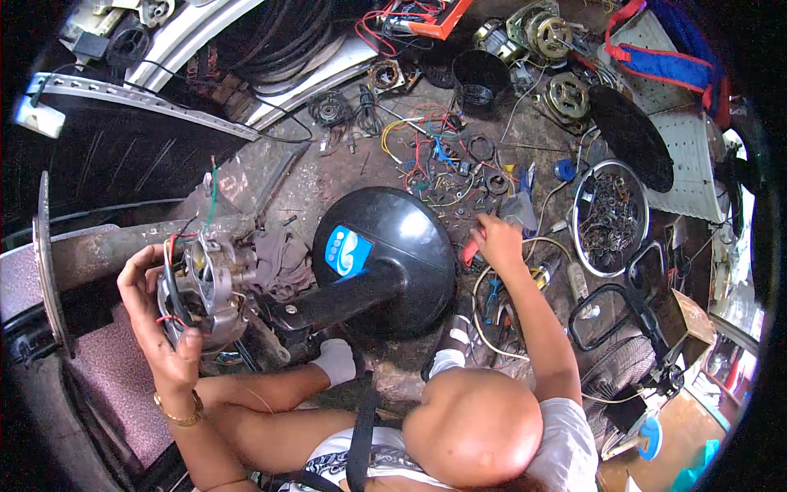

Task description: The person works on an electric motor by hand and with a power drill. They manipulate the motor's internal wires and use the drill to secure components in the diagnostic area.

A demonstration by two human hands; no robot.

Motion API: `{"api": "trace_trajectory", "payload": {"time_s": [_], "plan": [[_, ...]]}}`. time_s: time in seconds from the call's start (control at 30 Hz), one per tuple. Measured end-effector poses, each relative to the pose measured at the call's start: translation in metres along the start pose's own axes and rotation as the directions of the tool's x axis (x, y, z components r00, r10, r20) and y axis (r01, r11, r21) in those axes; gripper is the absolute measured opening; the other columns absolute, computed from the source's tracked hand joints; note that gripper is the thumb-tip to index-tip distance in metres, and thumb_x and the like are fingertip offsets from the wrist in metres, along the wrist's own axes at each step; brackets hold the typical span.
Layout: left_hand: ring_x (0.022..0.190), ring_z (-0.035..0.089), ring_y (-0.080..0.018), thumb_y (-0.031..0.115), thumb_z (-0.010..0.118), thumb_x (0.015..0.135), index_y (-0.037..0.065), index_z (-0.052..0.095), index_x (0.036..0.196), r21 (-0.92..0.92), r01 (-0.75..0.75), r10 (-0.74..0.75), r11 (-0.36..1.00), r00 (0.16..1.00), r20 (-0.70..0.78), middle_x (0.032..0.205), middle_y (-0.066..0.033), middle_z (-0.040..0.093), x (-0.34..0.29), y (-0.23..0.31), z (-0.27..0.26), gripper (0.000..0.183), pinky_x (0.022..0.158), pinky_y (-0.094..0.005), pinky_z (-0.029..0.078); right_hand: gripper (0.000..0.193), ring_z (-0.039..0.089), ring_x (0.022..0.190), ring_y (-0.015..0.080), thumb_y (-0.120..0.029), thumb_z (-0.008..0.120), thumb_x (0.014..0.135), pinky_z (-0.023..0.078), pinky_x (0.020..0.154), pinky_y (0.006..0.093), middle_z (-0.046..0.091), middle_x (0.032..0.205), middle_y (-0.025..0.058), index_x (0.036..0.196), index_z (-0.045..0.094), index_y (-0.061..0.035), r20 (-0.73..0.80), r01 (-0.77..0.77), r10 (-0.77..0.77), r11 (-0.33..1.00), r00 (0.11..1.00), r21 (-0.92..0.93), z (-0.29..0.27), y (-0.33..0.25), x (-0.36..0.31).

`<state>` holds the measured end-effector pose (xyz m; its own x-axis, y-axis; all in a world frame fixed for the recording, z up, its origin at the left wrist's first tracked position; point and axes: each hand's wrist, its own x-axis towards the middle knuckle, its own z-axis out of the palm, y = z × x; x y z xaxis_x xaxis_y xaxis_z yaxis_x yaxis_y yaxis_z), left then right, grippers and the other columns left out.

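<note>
Electric motor (215, 287) held up in the left hand (170, 316), off the floor (328, 205), toward its left edge; dull cast-metal housing, lobed and open-sided, with red, black and green leads trailing. Its near side is gripped by the left fingers and thumb. The right hand (498, 238) is lowered to the floor, right of the black fan base (410, 225); fingers bent, with a red handle (470, 252) just beside them. Whether it is gripped cannot be told.

Open room: a strip of scuffed floor is left between the base and the far edge, where coiled black hose (283, 41) is piled behind a white metal rail. Right side crowded: a round metal bowl (576, 223) is filled with tangled scrap; a blue-handled screwdriver (493, 295) and a looped pale cable (479, 287) are laid nearer.

The base is smooth, glossy and domed, marked by a blue sticker; its tube is slanted toward the motor. Crumpled grey cloth (283, 261) is lodged between them. Thin coloured wires (447, 148) are strewn beyond the base.
</note>
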<state>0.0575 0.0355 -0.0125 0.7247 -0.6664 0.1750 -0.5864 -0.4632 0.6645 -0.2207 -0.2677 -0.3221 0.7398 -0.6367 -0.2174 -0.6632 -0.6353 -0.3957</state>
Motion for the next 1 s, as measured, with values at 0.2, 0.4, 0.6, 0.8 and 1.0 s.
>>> {"api": "trace_trajectory", "payload": {"time_s": [0.2,0.4,0.6,0.8,1.0], "plan": [[0.108,0.05,-0.0244,0.067,0.056,0.078,-0.006,0.043,0.127,0.172,0.143,-0.164,0.975,0.98,0.115,0.116,-0.0162,0.052,0.001,0.012,-0.011,0.089,0.1,-0.0374,0.035,0.039,0.063,0.095,0.0347,-0.03,0.068,0.077,0.05,0.081,0.0473,0.063,0.112,0.0152,0.111,0.062,-0.0108,0.315,0.11,-0.131,0.99,0.94,0.086,-0.026,-0.02,-0.006],[0.115,0.047,-0.026,0.068,0.062,0.072,-0.005,0.036,0.133,0.024,0.062,-0.064,0.998,0.994,0.091,0.119,-0.0164,0.049,-0.002,0.009,-0.002,0.098,0.102,-0.0383,0.033,0.027,0.062,0.095,0.0342,-0.024,0.067,0.078,0.051,0.077,0.0438,0.064,0.102,0.0122,0.101,0.068,-0.0107,0.013,0.128,-0.131,0.98,0.991,0.154,-0.038,-0.018,0.032],[0.117,0.047,-0.0272,0.058,0.071,0.064,-0.004,0.033,0.133,-0.11,0.021,-0.004,0.994,0.988,0.153,0.122,-0.0158,0.044,-0.008,0.01,0.007,0.101,0.103,-0.0388,0.033,0.01,0.057,0.094,0.0266,-0.018,0.062,0.077,0.044,0.079,0.0446,0.065,0.096,0.0059,0.082,0.071,-0.0138,-0.181,-0.002,-0.07,0.928,0.981,-0.373,-0.007,0.03,0.11],[0.113,0.048,-0.0285,0.056,0.072,0.063,-0.003,0.031,0.133,-0.165,-0.051,0.073,0.985,0.989,0.129,0.123,-0.018,0.044,-0.016,-0.004,0.001,0.1,0.1,-0.0405,0.036,0.012,0.057,0.093,0.0255,-0.015,0.062,0.075,0.043,0.076,0.0432,0.064,0.094,0.0065,0.084,0.07,-0.0145,-0.369,0.123,-0.24,0.942,0.898,-0.313,0.013,0.015,0.123],[0.095,0.048,-0.0251,0.061,0.067,0.067,0.001,0.034,0.129,-0.143,-0.241,0.259,0.96,0.958,0.125,0.107,-0.0181,0.055,-0.008,-0.014,0.001,0.092,0.084,-0.0396,0.039,0.013,0.06,0.09,0.0292,-0.014,0.065,0.074,0.05,0.082,0.0407,0.063,0.091,0.0095,0.087,0.068,-0.0114,-0.1,0.429,-0.427,0.903,0.899,0.002,0.04,0.001,0.127]]}}
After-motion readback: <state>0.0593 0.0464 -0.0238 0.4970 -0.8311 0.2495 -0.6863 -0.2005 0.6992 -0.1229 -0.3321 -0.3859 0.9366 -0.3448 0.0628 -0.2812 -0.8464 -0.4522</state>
